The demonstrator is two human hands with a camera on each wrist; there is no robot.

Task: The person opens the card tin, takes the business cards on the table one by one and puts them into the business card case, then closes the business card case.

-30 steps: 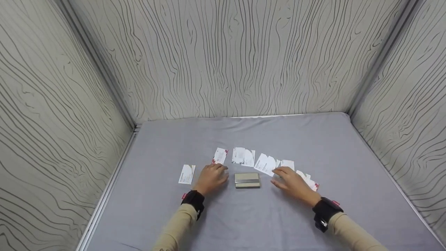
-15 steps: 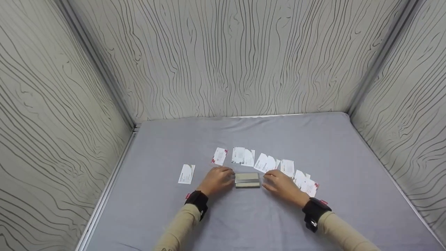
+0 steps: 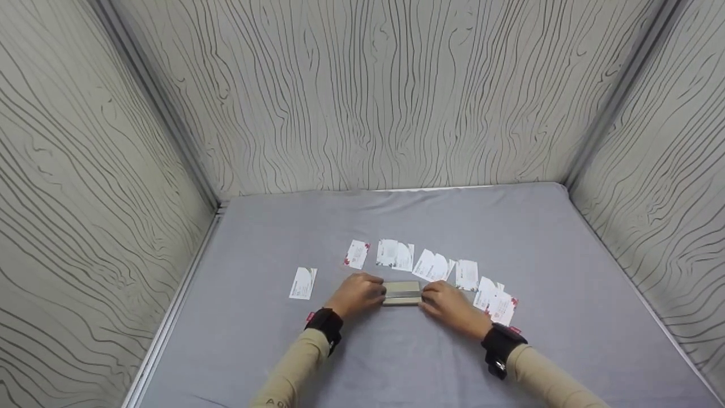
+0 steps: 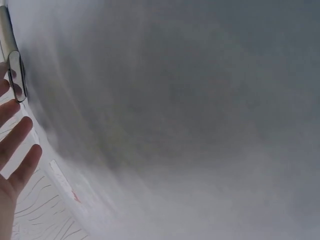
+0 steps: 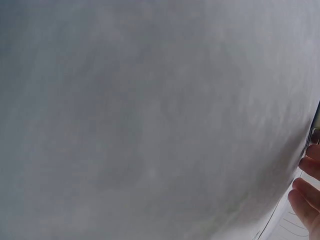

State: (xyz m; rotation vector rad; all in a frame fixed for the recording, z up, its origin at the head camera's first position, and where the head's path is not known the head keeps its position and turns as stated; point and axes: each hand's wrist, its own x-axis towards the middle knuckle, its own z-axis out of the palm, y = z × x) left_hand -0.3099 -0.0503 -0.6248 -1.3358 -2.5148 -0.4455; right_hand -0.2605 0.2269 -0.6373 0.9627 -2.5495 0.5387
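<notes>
A flat beige card case (image 3: 402, 287) with a silver band lies on the grey cloth in the head view. My left hand (image 3: 357, 294) holds its left end, fingers bent over the edge. At the opposite end, my right hand (image 3: 453, 307) grips the case between thumb and fingers. The left wrist view catches the shiny metal end of the case (image 4: 16, 75) at its left edge, with the fingertips right at it and the lower fingers spread. Only a dark corner of the case (image 5: 315, 135) shows in the right wrist view, beside the fingertips.
Several white business cards lie in an arc beyond the hands, including one card (image 3: 303, 283) at far left, a red-cornered card (image 3: 357, 254), and overlapping cards (image 3: 501, 307) right of the right hand. Patterned panels (image 3: 362, 96) enclose the cloth-covered table (image 3: 272, 226).
Both hands have moved inward from beside the cards to the two ends of the card case and taken hold of it. Cards under the right hand have come into view.
</notes>
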